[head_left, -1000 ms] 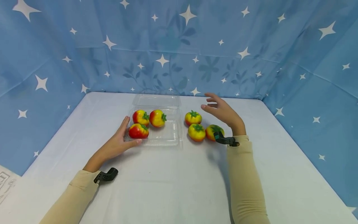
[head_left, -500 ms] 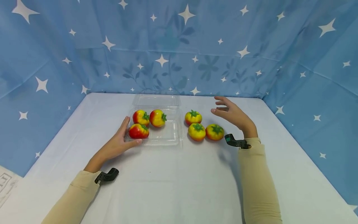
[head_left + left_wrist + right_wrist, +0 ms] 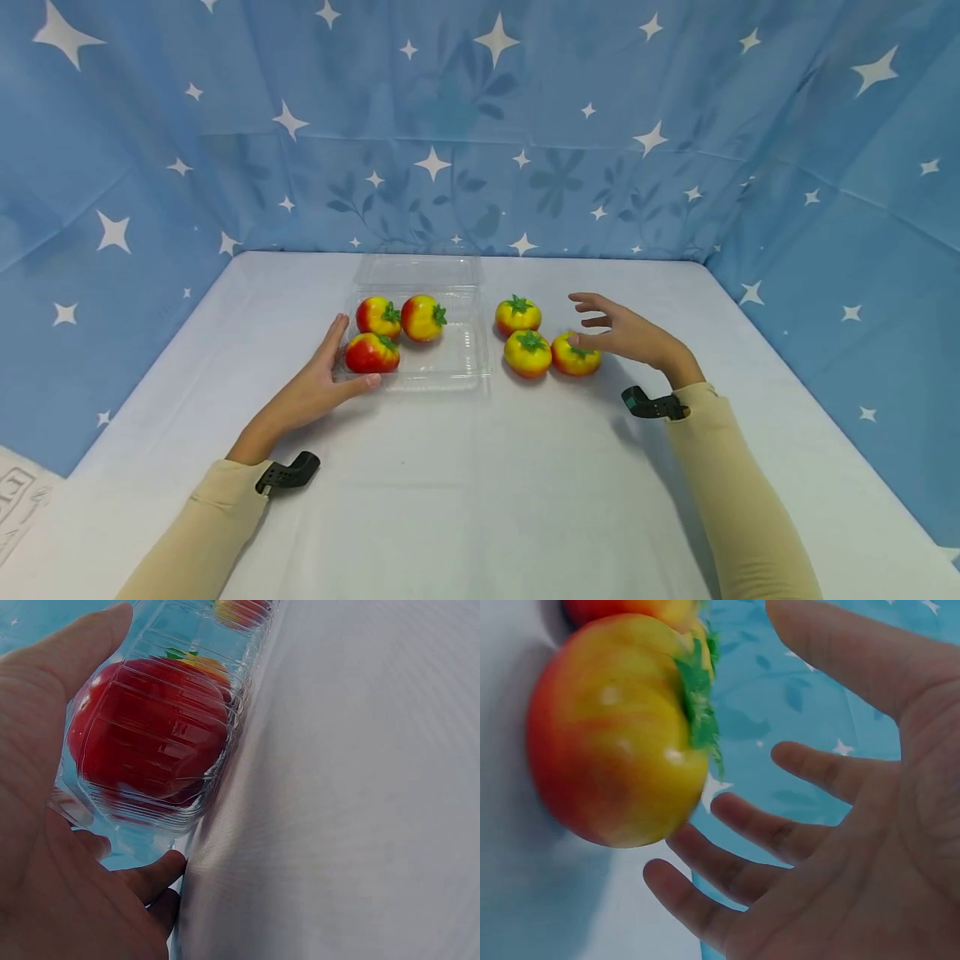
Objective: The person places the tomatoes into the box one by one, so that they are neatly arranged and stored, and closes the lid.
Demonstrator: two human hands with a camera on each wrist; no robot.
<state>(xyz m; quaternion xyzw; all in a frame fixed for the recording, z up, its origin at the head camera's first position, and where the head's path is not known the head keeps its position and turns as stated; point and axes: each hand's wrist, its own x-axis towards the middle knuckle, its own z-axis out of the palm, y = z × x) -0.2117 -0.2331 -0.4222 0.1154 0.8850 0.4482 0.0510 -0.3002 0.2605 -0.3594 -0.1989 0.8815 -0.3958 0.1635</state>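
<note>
A clear plastic clamshell box (image 3: 457,350) lies with its lid flipped back, and three red-and-yellow tomatoes (image 3: 372,353) sit in its left half. My left hand (image 3: 311,387) rests at the box's front left corner, thumb along the front and fingers along the left side; the left wrist view shows a red tomato (image 3: 154,731) through the ribbed wall. Three more tomatoes with green tops stand right of the box. Above the rightmost tomato (image 3: 576,360) my right hand (image 3: 630,333) hovers with fingers spread. In the right wrist view nothing lies between its fingers and that tomato (image 3: 615,735) is close by.
The white-covered table (image 3: 420,517) carries everything. A blue star-patterned curtain (image 3: 480,125) rises behind it and along both sides. The two other loose tomatoes (image 3: 527,354) stand close to the rightmost one, between it and the box.
My right hand has moved right, then come down and nearer over the rightmost tomato. The left hand and the box have stayed in place.
</note>
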